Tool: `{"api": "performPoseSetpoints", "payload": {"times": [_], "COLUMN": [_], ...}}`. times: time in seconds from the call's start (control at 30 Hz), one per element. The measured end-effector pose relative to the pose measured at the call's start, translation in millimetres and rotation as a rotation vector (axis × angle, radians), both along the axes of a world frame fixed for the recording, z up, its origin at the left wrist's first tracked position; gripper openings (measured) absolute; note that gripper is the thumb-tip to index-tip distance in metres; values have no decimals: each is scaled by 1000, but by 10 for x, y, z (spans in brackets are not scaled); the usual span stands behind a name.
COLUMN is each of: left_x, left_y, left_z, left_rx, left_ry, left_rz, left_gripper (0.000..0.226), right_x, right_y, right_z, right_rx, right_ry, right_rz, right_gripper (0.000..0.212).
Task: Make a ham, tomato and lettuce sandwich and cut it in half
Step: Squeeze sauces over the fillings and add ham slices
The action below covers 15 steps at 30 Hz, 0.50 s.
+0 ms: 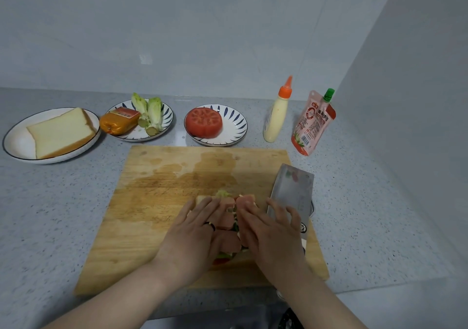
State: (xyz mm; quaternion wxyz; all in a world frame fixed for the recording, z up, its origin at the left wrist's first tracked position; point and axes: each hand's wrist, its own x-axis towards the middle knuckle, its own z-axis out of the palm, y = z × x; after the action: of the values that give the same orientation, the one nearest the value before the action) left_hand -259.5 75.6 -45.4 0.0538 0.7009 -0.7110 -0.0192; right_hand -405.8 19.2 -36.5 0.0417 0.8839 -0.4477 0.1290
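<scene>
An open sandwich [228, 218] with pink ham slices, lettuce and a bit of tomato lies on the wooden cutting board [157, 202]. My left hand [195, 230] rests flat on its left part, fingers straight. My right hand [268, 230] lies on its right part, fingers spread and relaxed. A cleaver [293, 197] lies flat on the board just right of my right hand. A bread slice [60, 132] sits on a white plate [15, 142] at far left. Most of the sandwich is hidden under my hands.
Behind the board stand a plate [162, 128] with wrapped ham [119, 122] and lettuce [149, 112], a plate [235, 131] with a cut tomato [203, 122], a mayonnaise bottle [277, 116] and a ketchup pouch [314, 123]. Walls close off the back and right.
</scene>
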Motion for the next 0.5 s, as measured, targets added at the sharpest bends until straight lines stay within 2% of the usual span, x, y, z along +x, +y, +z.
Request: {"api": "performPoseSetpoints", "payload": {"times": [0.17,0.23,0.37,0.5], "left_x": [-25,-28,-36,25], "left_y": [22,3,-42,-37], "left_z": [89,65,99,-33], "left_rx": [60,-2,47,50], "left_ry": [-6,-6,-39,104], "left_rz": [-17,-34,32,15], "left_gripper": [42,46,48,52], "right_x": [15,22,19,-2], "right_y": [-7,-17,-21,-40], "right_z": [-24,-25,-45,-38], "right_rx": [0,1,-6,-32], "right_ry": [46,55,76,9], "right_rz": [5,4,0,15], "right_gripper": [39,39,39,38]}}
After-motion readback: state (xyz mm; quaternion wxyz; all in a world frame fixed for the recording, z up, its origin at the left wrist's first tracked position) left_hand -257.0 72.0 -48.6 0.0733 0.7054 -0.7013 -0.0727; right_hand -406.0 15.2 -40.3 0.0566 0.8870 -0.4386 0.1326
